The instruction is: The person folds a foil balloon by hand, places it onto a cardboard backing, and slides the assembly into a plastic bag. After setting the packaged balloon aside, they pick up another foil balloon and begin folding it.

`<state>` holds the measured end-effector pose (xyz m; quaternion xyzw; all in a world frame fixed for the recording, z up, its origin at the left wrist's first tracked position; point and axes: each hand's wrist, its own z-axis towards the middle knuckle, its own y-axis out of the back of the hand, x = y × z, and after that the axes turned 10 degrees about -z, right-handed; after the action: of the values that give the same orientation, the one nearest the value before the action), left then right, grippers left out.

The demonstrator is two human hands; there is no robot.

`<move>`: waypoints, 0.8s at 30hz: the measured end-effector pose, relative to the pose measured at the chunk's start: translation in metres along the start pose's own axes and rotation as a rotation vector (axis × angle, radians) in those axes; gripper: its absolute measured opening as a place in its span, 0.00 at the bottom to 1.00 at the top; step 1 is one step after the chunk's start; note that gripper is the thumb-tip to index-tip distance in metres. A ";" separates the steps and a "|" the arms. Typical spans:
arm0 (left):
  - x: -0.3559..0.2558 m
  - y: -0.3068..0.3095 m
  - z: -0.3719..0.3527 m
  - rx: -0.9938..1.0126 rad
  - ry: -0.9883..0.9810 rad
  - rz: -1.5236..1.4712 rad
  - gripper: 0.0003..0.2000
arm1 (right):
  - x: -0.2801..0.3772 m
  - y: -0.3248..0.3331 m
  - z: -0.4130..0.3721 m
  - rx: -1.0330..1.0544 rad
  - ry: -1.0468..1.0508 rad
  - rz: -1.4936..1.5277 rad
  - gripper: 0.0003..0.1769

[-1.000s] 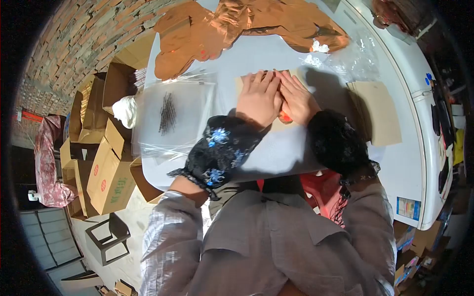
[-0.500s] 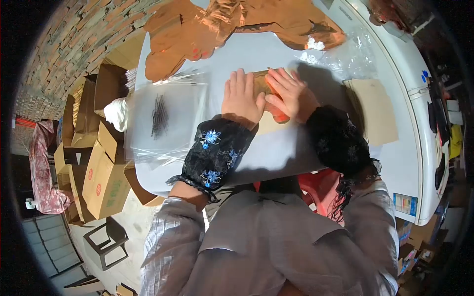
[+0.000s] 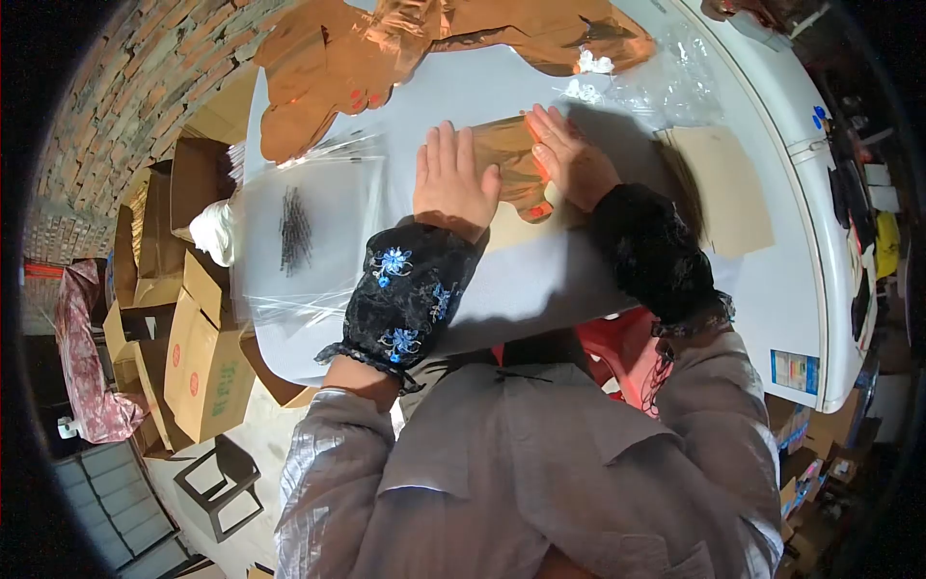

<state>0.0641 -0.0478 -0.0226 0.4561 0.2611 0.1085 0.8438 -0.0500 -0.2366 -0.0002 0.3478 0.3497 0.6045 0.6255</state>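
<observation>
A shiny copper-coloured foil piece [image 3: 509, 159] lies on a beige sheet [image 3: 516, 234] on the pale tabletop. My left hand [image 3: 453, 183] rests flat, palm down, at the foil's left edge, its fingers stretched out. On the foil's right edge lies my right hand [image 3: 576, 162], tilted on its side with fingers extended, its underside hidden. Neither hand is wrapped round anything. Left of my left hand are clear plastic sheets [image 3: 338, 217] with a bundle of thin dark strips [image 3: 295, 230] on them.
Large copper foil pieces [image 3: 323, 82] spread along the far side. Clear crumpled plastic [image 3: 675, 82] is at the far right, above a stack of beige sheets [image 3: 728, 193]. Open cardboard boxes [image 3: 207, 357] stand left of the table, and a dark stool [image 3: 222, 487] is on the floor.
My hands have moved apart, uncovering more of the foil between them. My right hand has turned more onto its side. The whole view has shifted slightly.
</observation>
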 end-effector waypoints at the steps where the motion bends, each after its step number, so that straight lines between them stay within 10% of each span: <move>1: 0.000 -0.001 -0.001 0.001 -0.001 0.005 0.32 | -0.001 -0.001 -0.005 0.019 -0.126 0.101 0.23; 8: 0.003 -0.004 0.000 0.002 -0.004 0.038 0.32 | 0.027 0.026 -0.035 0.092 -0.452 -0.214 0.28; 24: 0.010 -0.010 -0.001 -0.008 -0.043 0.062 0.32 | -0.006 0.088 -0.111 0.404 -0.703 0.561 0.20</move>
<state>0.0714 -0.0490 -0.0345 0.4627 0.2283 0.1258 0.8473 -0.1906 -0.2385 0.0188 0.7258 0.1205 0.5158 0.4390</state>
